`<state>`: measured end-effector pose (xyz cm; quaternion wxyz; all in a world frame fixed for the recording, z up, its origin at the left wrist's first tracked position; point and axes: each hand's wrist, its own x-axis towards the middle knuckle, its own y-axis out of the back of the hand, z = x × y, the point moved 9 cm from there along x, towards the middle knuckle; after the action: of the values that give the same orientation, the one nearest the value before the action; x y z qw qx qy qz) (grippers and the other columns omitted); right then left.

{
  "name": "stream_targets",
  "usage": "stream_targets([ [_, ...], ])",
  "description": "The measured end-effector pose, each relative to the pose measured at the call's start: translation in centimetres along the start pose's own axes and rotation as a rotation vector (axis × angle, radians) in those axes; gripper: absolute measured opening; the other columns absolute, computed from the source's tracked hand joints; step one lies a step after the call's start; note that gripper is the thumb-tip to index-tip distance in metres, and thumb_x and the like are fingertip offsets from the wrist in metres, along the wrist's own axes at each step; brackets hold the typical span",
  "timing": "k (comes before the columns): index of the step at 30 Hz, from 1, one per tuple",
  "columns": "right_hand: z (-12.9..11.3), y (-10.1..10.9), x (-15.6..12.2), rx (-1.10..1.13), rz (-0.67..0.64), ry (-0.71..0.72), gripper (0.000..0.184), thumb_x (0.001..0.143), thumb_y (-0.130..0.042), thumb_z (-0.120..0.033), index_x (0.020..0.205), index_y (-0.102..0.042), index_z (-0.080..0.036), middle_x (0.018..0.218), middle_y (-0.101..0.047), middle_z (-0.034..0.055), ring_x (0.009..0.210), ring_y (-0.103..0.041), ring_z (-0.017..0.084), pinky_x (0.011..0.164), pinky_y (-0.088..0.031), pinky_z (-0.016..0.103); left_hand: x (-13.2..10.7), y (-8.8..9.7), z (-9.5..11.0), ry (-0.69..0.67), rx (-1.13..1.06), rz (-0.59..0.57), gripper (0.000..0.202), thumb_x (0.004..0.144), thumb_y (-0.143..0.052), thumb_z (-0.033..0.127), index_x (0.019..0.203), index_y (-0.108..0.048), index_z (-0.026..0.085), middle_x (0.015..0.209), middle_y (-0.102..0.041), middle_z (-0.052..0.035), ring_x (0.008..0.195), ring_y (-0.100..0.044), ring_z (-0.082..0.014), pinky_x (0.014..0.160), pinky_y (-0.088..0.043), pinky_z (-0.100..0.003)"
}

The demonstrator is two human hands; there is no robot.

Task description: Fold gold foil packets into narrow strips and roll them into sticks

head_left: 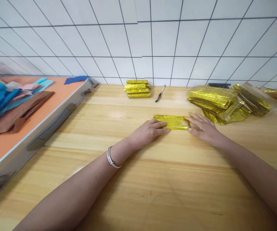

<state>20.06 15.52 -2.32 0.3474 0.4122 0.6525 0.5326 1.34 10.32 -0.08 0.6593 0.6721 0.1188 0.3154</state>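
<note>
A flat, shiny gold foil packet [177, 123] lies on the wooden table in front of me. My left hand [150, 131] rests on its left end with the fingers stretched out over the foil. At the right end, my right hand [202, 127] lies with its fingers extended, the tips touching the packet's edge. Beyond them, a small stack of rolled or folded gold foil pieces [138, 89] sits near the wall. To the right spreads a loose pile of gold foil packets [213, 98], some with clear plastic ends.
A black-and-clear pen [160, 93] lies beside the small stack. At left stands a raised orange board [54, 112] with a grey side, bearing blue, brown and pink crepe-like sheets [20, 110]. A black object [219, 85] lies behind the pile, against the white tiled wall [164, 38].
</note>
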Motion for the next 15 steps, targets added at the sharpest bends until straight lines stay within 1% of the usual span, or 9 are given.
stream_targets([
  [3, 1.4, 0.3, -0.6, 0.030, 0.026, -0.030, 0.057, 0.088, -0.038, -0.050, 0.141, -0.035, -0.030, 0.152, -0.027, 0.0014, 0.139, -0.021, 0.029, 0.108, -0.024, 0.055, 0.0, 0.0, 0.0, 0.009, -0.010, -0.010, 0.037, 0.096, -0.037, 0.022, 0.130, -0.051, 0.026, 0.134, -0.050, -0.0076, 0.113, -0.048, -0.0207, 0.097, -0.043, -0.038],
  [5, 2.0, 0.7, -1.1, 0.056, 0.063, -0.031, 0.056, 0.088, -0.038, -0.048, 0.140, -0.038, -0.028, 0.151, -0.030, 0.0022, 0.139, -0.023, 0.029, 0.109, -0.025, 0.053, 0.0, 0.0, -0.1, 0.015, -0.011, -0.014, 0.038, 0.096, -0.037, 0.021, 0.131, -0.050, 0.026, 0.135, -0.050, -0.0072, 0.113, -0.048, -0.0206, 0.096, -0.044, -0.039],
  [7, 2.2, 1.5, -1.5, 0.100, 0.114, -0.022, 0.055, 0.087, -0.039, -0.043, 0.139, -0.040, -0.023, 0.148, -0.036, 0.0043, 0.137, -0.027, 0.028, 0.109, -0.028, 0.050, 0.0, 0.0, -0.1, 0.017, -0.009, -0.018, 0.038, 0.095, -0.038, 0.020, 0.131, -0.049, 0.027, 0.136, -0.049, -0.0070, 0.114, -0.047, -0.0208, 0.096, -0.044, -0.039],
  [9, 1.8, 2.7, -2.0, 0.134, 0.199, -0.023, 0.055, 0.087, -0.041, -0.040, 0.138, -0.042, -0.021, 0.144, -0.042, 0.0059, 0.134, -0.034, 0.026, 0.108, -0.032, 0.046, 0.0, -0.1, -0.1, 0.019, -0.002, -0.027, 0.039, 0.095, -0.038, 0.019, 0.132, -0.048, 0.027, 0.136, -0.049, -0.0071, 0.115, -0.046, -0.0212, 0.096, -0.043, -0.039],
  [11, 0.6, 4.2, -2.3, 0.126, 0.307, -0.003, 0.051, 0.087, -0.041, -0.036, 0.136, -0.045, -0.022, 0.139, -0.049, 0.0055, 0.130, -0.040, 0.026, 0.107, -0.034, 0.045, 0.0, -0.2, 0.0, 0.019, 0.007, -0.036, 0.039, 0.095, -0.037, 0.019, 0.133, -0.048, 0.027, 0.136, -0.048, -0.0071, 0.117, -0.045, -0.0217, 0.097, -0.043, -0.040],
  [13, -1.8, 5.0, -2.4, 0.084, 0.363, 0.088, 0.044, 0.089, -0.039, -0.032, 0.130, -0.052, -0.024, 0.132, -0.055, 0.0042, 0.128, -0.042, 0.025, 0.107, -0.034, 0.045, 0.0, -0.2, 0.0, 0.017, 0.016, -0.040, 0.040, 0.096, -0.036, 0.020, 0.133, -0.047, 0.027, 0.136, -0.048, -0.0068, 0.117, -0.045, -0.0220, 0.097, -0.043, -0.040],
  [15, -4.5, 4.2, -2.1, 0.066, 0.284, 0.227, 0.040, 0.090, -0.037, -0.029, 0.123, -0.058, -0.025, 0.125, -0.061, 0.0026, 0.123, -0.047, 0.024, 0.105, -0.035, 0.045, 0.0, -0.2, 0.0, 0.014, 0.021, -0.043, 0.039, 0.096, -0.036, 0.021, 0.133, -0.047, 0.027, 0.137, -0.048, -0.0067, 0.116, -0.045, -0.0221, 0.097, -0.043, -0.040],
])
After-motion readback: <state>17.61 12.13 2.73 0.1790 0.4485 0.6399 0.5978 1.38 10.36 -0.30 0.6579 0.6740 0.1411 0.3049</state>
